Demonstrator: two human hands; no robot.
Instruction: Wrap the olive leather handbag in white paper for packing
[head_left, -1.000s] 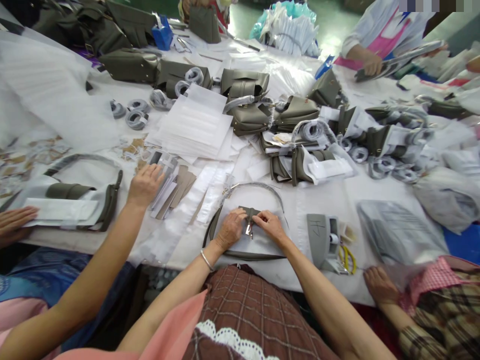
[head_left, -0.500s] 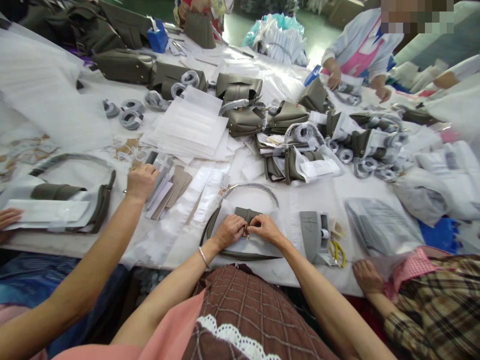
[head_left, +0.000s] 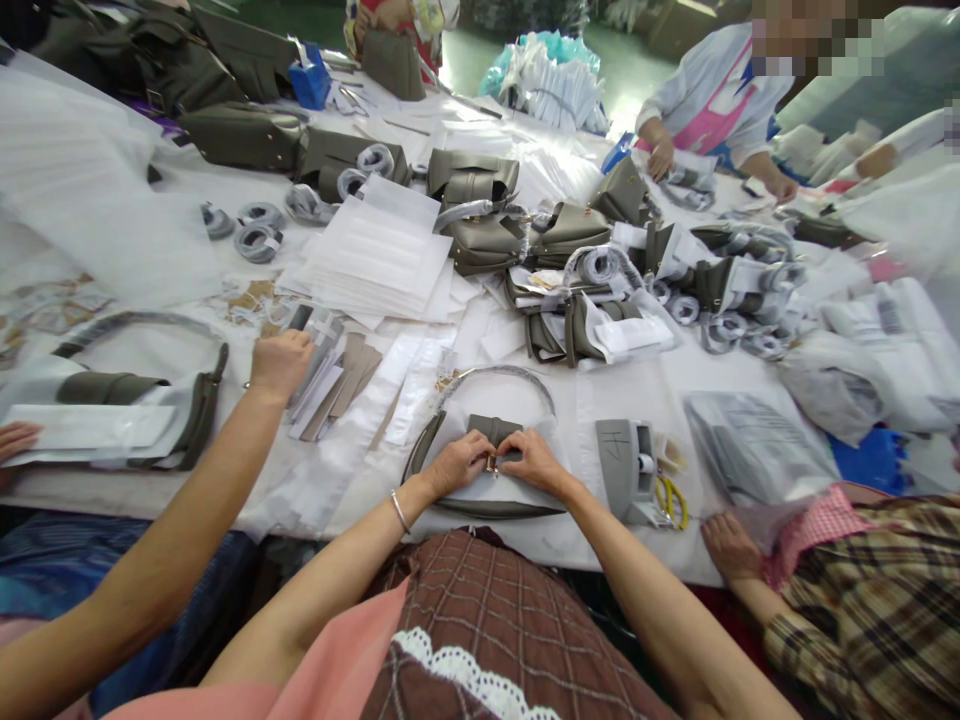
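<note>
A dark olive handbag [head_left: 517, 508] lies in front of me, with white sheet wrapping over its front and a plastic-wrapped handle [head_left: 517, 374] arching behind it. My left hand [head_left: 459, 464] is closed on the left edge of the bag's flap strap [head_left: 487, 426]. From the other side, my right hand [head_left: 534, 464] pinches the same strap, its thumb and fingertips close to the left ones. Between them a small gold-coloured buckle [head_left: 491, 464] shows at the strap's lower end. My fingertips partly cover the strap.
At right stand a grey tape dispenser [head_left: 616, 470] and yellow-handled cutters [head_left: 672, 502]. Left are cardboard strips [head_left: 349, 385] and a co-worker's hand [head_left: 279, 362]. Behind lie a stack of white sheets [head_left: 375, 250] and several olive bags [head_left: 487, 240]. Another co-worker's hand [head_left: 731, 550] rests at the right edge.
My fingers have shifted slightly on the strap, and more of the gold buckle shows between them. The whole view has moved a little; the bag stays in place.
</note>
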